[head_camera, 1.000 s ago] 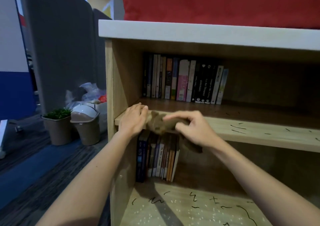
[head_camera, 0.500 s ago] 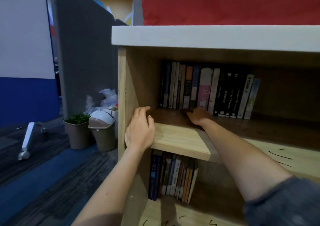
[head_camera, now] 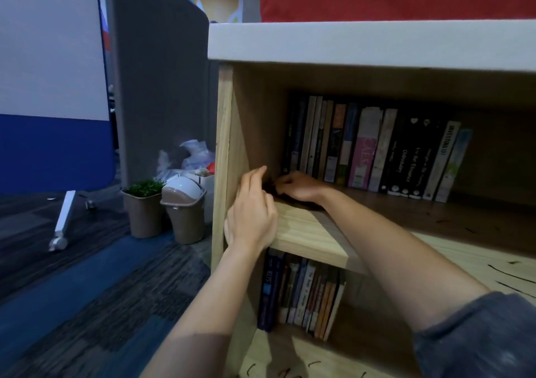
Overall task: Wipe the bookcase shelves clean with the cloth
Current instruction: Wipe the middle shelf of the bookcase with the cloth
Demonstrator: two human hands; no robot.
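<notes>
A wooden bookcase (head_camera: 223, 134) with a white top fills the right side. My right hand (head_camera: 298, 186) reaches deep into the left back corner of the middle shelf (head_camera: 307, 227), pressing a dark brown cloth (head_camera: 293, 199) onto the wood; only a sliver of cloth shows under the palm. My left hand (head_camera: 252, 215) rests on the shelf's front left corner against the side panel, fingers loosely bent, holding nothing. A row of books (head_camera: 377, 148) stands at the back of this shelf, just right of my right hand.
More books (head_camera: 298, 290) stand on the lower shelf, whose wood bears black pen marks (head_camera: 504, 273). Left of the bookcase on the carpet are a small potted plant (head_camera: 143, 206), a lidded bin (head_camera: 182, 209), plastic bags and a grey partition (head_camera: 156, 73).
My right hand carried the cloth from the shelf's front edge to the back, then slid left into the corner. My left hand stayed at the front left corner. The view moved closer.
</notes>
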